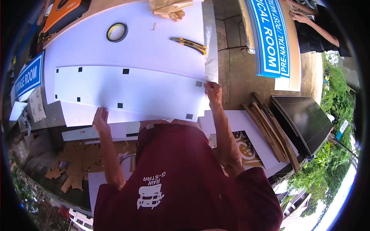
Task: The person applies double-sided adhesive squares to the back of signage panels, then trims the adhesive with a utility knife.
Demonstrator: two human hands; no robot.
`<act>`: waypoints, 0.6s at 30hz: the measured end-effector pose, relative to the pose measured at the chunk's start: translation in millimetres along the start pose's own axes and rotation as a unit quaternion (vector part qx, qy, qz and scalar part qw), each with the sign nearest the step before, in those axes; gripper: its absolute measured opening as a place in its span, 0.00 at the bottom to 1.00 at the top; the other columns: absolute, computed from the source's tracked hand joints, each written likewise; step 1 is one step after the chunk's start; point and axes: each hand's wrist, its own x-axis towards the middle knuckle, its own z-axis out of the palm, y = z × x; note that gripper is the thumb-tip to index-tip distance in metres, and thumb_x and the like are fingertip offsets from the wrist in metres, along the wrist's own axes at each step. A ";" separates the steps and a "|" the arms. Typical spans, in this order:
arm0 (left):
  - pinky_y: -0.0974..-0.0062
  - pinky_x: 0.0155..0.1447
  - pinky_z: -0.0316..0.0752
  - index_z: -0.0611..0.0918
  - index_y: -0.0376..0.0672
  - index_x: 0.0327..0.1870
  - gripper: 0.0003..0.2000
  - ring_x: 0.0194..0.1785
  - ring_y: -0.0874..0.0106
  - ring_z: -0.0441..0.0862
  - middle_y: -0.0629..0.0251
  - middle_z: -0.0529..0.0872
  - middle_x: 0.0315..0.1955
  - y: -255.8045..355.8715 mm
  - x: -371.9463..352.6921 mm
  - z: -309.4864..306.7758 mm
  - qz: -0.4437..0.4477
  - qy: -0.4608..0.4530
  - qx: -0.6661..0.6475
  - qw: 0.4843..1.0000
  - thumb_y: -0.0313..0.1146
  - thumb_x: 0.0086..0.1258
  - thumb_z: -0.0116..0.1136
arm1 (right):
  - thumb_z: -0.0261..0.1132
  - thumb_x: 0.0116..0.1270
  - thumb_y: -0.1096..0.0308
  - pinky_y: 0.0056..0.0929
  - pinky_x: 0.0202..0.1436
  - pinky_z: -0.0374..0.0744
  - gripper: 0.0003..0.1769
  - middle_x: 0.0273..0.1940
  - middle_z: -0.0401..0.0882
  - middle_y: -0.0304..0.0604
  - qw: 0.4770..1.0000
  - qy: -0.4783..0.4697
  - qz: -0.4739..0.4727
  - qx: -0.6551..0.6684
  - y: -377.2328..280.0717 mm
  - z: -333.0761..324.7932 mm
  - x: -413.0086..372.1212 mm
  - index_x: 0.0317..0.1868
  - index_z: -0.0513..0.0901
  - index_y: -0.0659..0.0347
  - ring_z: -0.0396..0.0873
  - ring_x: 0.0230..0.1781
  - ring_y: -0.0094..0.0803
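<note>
A long white panel with small dark squares along its edges lies over a larger white sheet. The fingers of my left hand are closed at the panel's near edge, left of its middle. At the right end, my right hand pinches the panel beside a greyish corner square. Beyond the panel, a roll of black and yellow tape and a yellow and black utility knife rest on the white sheet.
Crumpled brown paper and an orange case are at the far side. Blue sign boards are stacked at right, near another person's hands. Wooden strips lie closer on the right, cardboard scraps at lower left.
</note>
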 end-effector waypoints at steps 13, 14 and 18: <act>0.59 0.60 0.78 0.76 0.28 0.66 0.32 0.59 0.53 0.83 0.47 0.84 0.57 18.0 -0.2 28.4 0.107 0.033 0.370 0.922 0.49 0.74 0.60 | 0.67 0.70 0.70 0.23 0.40 0.75 0.06 0.36 0.81 0.33 0.930 -0.126 -0.040 0.343 -61.7 -29.6 -38.6 0.43 0.78 0.56 0.76 0.35 0.21; 0.60 0.59 0.78 0.76 0.31 0.67 0.36 0.58 0.56 0.83 0.49 0.84 0.57 27.8 4.2 34.3 0.108 0.007 0.373 0.921 0.55 0.70 0.62 | 0.68 0.71 0.68 0.22 0.42 0.73 0.08 0.36 0.79 0.33 0.933 -0.126 -0.071 0.329 -74.8 -34.2 -42.1 0.44 0.77 0.57 0.74 0.36 0.20; 0.41 0.68 0.70 0.57 0.25 0.76 0.58 0.74 0.35 0.62 0.28 0.60 0.73 94.5 -57.5 87.2 0.059 -0.063 0.244 0.966 0.73 0.63 0.56 | 0.69 0.71 0.68 0.20 0.44 0.72 0.09 0.35 0.79 0.35 0.917 -0.104 -0.220 0.315 -146.6 -51.6 -68.6 0.44 0.77 0.60 0.73 0.36 0.19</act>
